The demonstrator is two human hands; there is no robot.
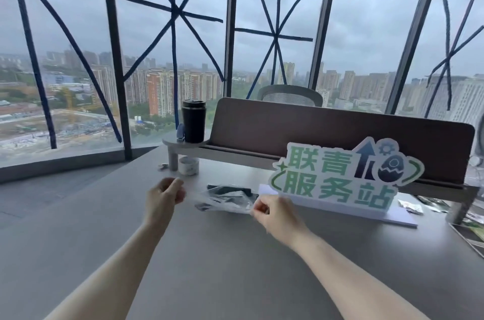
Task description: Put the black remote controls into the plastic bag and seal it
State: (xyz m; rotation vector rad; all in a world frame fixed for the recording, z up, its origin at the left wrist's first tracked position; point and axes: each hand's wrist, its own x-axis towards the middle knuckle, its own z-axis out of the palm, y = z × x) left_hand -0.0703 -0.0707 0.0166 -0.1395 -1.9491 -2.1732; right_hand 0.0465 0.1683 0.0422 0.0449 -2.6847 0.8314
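A clear plastic bag (pixel 222 200) lies on the grey table (pixel 209 254), stretched between both hands. Dark remote controls (pixel 229 190) show through the bag; how many I cannot tell. My left hand (pixel 163 196) pinches the bag's left edge with its fingers closed. My right hand (pixel 272 212) pinches the bag's right edge just in front of the sign. The bag's mouth is too blurred to tell whether it is sealed.
A green-lettered sign (pixel 340 178) on a white base stands right of the bag. Behind it are a brown desk divider (pixel 314 131) and a shelf with a black tumbler (pixel 193 120). A small white cup (pixel 188 165) sits under the shelf. Papers (pixel 419 205) lie far right.
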